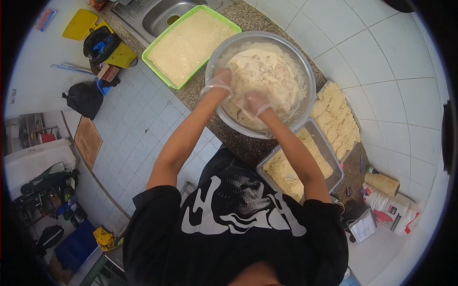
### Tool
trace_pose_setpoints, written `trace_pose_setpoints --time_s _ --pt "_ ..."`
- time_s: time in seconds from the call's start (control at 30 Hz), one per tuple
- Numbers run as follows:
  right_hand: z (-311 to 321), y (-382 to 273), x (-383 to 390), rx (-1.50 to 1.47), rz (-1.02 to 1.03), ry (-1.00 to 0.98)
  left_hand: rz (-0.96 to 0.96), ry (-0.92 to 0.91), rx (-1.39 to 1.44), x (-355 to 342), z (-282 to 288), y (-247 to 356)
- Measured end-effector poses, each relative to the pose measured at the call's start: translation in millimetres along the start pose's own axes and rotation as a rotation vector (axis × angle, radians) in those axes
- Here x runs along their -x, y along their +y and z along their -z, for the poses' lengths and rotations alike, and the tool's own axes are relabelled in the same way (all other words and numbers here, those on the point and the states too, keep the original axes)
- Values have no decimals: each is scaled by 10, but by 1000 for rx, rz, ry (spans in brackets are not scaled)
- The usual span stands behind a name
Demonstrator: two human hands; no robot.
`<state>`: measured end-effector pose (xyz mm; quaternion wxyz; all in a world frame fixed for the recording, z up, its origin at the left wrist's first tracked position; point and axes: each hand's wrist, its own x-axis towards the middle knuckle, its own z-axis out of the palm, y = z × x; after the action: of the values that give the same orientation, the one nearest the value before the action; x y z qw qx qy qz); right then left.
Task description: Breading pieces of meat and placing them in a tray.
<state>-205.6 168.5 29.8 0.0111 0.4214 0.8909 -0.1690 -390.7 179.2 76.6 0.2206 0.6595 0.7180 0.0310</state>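
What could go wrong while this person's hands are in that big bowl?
The left hand and right hand wear loose clear gloves, so the wet pale mixture might seep in at the wrists.

The bare right forearm crosses above the gray tub of crumbs; drips could land there.

The green tray sits close beside the bowl, so a shove might nudge it.

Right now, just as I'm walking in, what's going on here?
A person has both hands, in clear plastic gloves, in a wide grey bowl of pale, wet, lumpy mixture. The left hand is at the bowl's left side, the right hand nearer the middle; their fingertips are hard to make out. A green-rimmed tray of pale crumbs sits left of the bowl, and a grey container of yellowish crumbs sits below right.
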Motion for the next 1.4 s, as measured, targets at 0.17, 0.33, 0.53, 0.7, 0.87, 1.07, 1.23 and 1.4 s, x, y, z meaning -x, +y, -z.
trace_pose_setpoints --time_s 0.17,0.33,0.53,0.7,0.87,1.07,1.23,1.4 --pt "851 57 151 -143 -201 6 -3 95 278 260 551 210" --pt "1397 29 667 -204 -242 92 -156 31 376 645 977 678" --pt "1410 424 2406 -16 57 796 -413 -115 562 1524 1172 1664" --pt "2033 228 3241 -16 -496 70 -496 -534 236 1601 234 2407" --pt "925 1289 3661 -262 -709 -153 -896 -533 89 1152 -1150 3020" --pt "-669 1295 4532 -49 -971 104 -660 -548 -355 1644 -1777 2787" --pt "-1125 488 4766 -284 -954 -341 -223 -739 -260 2590 -1771 2900" --pt "-995 545 4684 -1001 -941 128 39 -741 492 2388 -2140 2994"
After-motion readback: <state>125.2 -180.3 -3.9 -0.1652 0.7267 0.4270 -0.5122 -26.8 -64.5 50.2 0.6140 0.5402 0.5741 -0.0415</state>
